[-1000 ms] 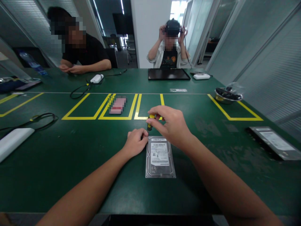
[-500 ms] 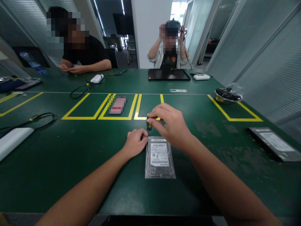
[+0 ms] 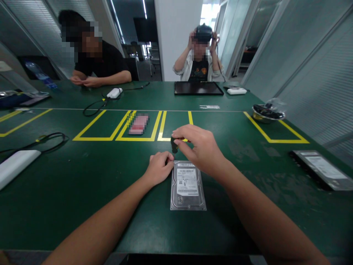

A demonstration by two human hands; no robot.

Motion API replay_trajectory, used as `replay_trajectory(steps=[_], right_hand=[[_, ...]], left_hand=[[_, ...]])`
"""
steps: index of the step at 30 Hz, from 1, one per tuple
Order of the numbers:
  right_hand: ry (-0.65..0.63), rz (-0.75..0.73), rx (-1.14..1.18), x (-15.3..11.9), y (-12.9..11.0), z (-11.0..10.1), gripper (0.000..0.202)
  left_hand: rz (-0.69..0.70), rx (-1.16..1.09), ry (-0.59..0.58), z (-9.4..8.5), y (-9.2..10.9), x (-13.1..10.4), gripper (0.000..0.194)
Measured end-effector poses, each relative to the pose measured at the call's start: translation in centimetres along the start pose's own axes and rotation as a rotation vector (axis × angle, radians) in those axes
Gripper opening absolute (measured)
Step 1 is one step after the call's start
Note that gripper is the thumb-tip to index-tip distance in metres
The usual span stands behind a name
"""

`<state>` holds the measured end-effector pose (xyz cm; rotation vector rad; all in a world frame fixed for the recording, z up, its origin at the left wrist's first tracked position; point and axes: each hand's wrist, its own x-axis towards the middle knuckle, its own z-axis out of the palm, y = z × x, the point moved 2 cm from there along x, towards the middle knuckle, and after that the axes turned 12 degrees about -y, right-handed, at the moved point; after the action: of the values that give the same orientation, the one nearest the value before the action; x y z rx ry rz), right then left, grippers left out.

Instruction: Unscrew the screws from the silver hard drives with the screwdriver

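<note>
A silver hard drive [image 3: 187,184] with a white label lies flat on the green table [image 3: 91,184] in front of me. My right hand [image 3: 197,143] pinches the dark handle of a short screwdriver [image 3: 174,144], held upright over the drive's far left corner. Beside that same corner rests my left hand [image 3: 160,167], its fingers closed at the foot of the screwdriver. Whatever its fingertips hold, if anything, is too small to make out.
A second drive [image 3: 324,169] lies at the right, below a metal bowl [image 3: 266,112]. A pink object [image 3: 139,124] sits within yellow tape. White devices with cables are at left [image 3: 19,167] and farther back. Two people sit across the table, near a black screen [image 3: 198,88].
The screwdriver handle has turned slightly in my right hand's fingers. My left hand has stayed in place at the drive's corner.
</note>
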<state>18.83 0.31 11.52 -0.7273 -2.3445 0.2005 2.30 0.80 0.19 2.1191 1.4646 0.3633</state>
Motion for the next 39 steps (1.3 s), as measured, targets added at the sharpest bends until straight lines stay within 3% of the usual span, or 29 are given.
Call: replay_trajectory(steps=[39], right_hand=[[-0.001,0.012,0.005,0.01,0.12,-0.17,0.013]], left_hand=[[0.019,-0.017,0.015,0.15,-0.16,0.15,0.009]])
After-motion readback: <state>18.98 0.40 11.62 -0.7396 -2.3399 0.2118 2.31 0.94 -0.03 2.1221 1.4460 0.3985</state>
